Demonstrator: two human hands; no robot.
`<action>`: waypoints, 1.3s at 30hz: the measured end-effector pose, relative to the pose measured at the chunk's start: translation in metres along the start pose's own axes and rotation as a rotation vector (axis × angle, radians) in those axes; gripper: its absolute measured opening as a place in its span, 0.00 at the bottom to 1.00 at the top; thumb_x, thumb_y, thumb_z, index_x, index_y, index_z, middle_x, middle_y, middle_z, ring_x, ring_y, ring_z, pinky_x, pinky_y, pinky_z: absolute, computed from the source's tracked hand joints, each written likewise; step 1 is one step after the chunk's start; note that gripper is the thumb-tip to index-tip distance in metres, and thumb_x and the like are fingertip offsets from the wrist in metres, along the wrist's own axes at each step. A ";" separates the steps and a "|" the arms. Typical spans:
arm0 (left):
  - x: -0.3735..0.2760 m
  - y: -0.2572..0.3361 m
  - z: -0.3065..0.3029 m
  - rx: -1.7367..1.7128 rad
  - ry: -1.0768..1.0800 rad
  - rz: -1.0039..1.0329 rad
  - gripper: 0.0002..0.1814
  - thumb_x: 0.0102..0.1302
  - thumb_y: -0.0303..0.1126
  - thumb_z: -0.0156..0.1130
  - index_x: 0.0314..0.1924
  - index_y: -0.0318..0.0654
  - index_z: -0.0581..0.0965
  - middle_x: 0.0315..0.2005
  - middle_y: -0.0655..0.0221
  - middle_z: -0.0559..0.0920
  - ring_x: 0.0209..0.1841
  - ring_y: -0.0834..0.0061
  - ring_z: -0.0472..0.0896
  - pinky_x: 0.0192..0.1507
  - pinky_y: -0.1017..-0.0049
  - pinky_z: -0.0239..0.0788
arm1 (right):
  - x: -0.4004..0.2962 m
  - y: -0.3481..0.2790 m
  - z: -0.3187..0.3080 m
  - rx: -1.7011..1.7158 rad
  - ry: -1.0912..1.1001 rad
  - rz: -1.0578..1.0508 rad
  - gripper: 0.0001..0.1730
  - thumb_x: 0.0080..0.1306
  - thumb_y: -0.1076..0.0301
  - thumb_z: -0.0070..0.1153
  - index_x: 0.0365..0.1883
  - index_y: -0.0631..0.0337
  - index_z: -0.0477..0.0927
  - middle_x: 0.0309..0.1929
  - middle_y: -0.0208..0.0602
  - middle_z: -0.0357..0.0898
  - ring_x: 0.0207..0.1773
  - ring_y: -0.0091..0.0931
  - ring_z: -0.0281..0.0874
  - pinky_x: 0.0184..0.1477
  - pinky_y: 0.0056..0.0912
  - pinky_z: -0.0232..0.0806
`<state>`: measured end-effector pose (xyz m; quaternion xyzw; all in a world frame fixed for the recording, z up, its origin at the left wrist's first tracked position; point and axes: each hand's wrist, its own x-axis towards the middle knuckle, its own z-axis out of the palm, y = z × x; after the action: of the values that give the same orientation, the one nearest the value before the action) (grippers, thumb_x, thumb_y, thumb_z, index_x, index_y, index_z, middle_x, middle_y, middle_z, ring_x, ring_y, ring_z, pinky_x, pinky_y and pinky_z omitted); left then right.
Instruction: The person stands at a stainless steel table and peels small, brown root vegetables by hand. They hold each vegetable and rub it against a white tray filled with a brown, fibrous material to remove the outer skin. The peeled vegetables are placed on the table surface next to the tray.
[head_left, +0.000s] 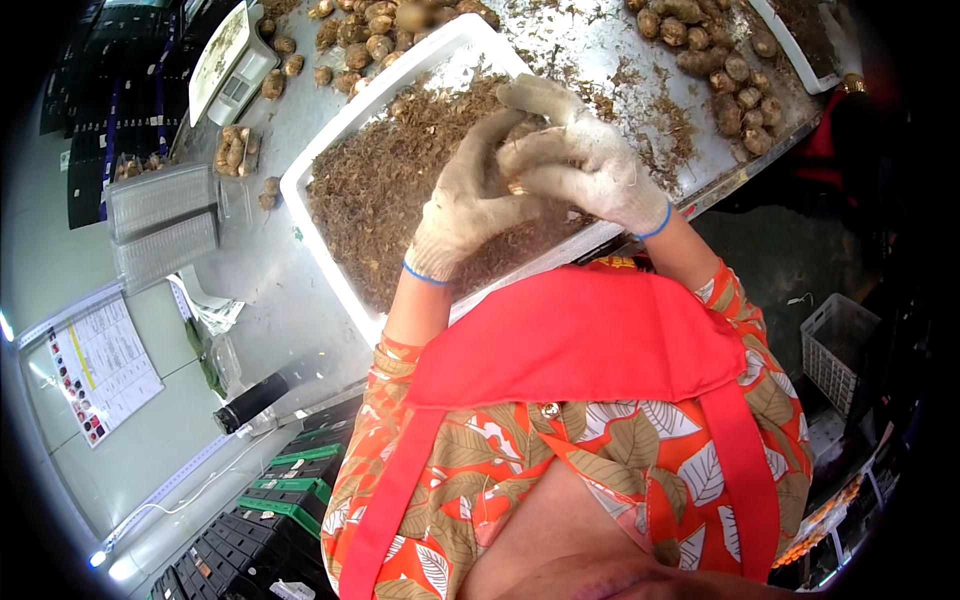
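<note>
Both hands wear off-white knit gloves with blue cuff edges. My left hand (472, 195) and my right hand (585, 154) meet over a white foam box (322, 277) and close around a brown taro corm (517, 135), mostly hidden by the fingers. Brown fibrous peelings (367, 202) fill much of the box. A heap of small taro corms (367, 34) lies beyond the box, and another group of corms (739, 90) rests on the metal table at the right.
A scale (240, 82) stands at the back left, with a plastic tray of corms (236, 152) near it. Stacked clear plastic trays (165, 221) lie at the left. A co-worker's gloved hand (844, 45) is at another white box (795, 49), top right. A grey crate (832, 345) sits below.
</note>
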<state>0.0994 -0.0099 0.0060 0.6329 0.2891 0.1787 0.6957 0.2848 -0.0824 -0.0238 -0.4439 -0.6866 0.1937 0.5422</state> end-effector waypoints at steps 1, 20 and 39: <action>-0.001 0.001 0.000 -0.010 -0.010 -0.022 0.50 0.46 0.28 0.75 0.71 0.34 0.63 0.65 0.55 0.70 0.68 0.65 0.68 0.68 0.66 0.62 | -0.002 0.008 0.004 0.023 0.089 0.070 0.11 0.67 0.63 0.64 0.44 0.56 0.86 0.60 0.46 0.78 0.65 0.37 0.74 0.65 0.37 0.67; -0.003 -0.026 -0.012 -0.246 -0.061 0.005 0.55 0.45 0.26 0.76 0.74 0.36 0.58 0.61 0.56 0.72 0.57 0.58 0.79 0.59 0.56 0.76 | 0.004 0.009 0.005 0.200 0.356 0.484 0.16 0.69 0.62 0.62 0.49 0.64 0.83 0.46 0.44 0.86 0.50 0.30 0.84 0.57 0.31 0.75; -0.008 -0.030 -0.017 -0.340 -0.038 -0.023 0.60 0.42 0.42 0.84 0.73 0.38 0.60 0.57 0.58 0.77 0.54 0.66 0.79 0.42 0.71 0.83 | -0.018 0.032 -0.019 0.101 0.258 0.629 0.22 0.72 0.55 0.57 0.54 0.64 0.79 0.46 0.41 0.85 0.54 0.31 0.82 0.59 0.32 0.73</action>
<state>0.0787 -0.0055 -0.0230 0.5061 0.2489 0.2049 0.8000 0.3153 -0.0846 -0.0514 -0.6273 -0.4315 0.3275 0.5596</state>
